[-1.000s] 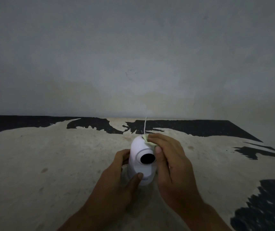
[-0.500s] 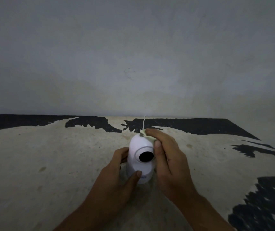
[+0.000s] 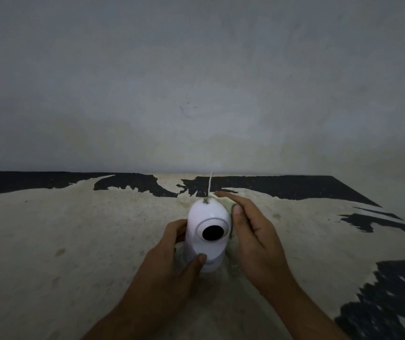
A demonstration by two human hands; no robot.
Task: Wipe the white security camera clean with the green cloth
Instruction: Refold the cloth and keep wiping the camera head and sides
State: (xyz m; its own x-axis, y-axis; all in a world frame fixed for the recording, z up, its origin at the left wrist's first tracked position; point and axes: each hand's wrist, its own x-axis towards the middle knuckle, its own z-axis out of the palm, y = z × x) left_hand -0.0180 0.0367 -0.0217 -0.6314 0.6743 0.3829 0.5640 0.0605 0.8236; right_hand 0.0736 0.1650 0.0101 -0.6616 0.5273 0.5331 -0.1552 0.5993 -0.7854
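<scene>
The white security camera (image 3: 206, 217) stands upright on the worn table, its round black lens facing me. My left hand (image 3: 172, 263) wraps around its lower body from the left, thumb pressed on the front of the base. My right hand (image 3: 253, 234) presses the pale green cloth (image 3: 228, 202) against the camera's upper right side; only a small fold of cloth shows above the thumb, the rest is hidden under the palm. A thin white cable (image 3: 210, 184) rises behind the camera's top.
The table (image 3: 73, 241) has a beige, scuffed surface with black patches along the back edge and at the right. A plain grey wall (image 3: 196, 82) stands right behind the table. The table's right corner (image 3: 378, 204) falls away at the far right.
My right hand with the cloth has slid slightly from the camera's top toward its right side. The left hand has kept its hold on the base.
</scene>
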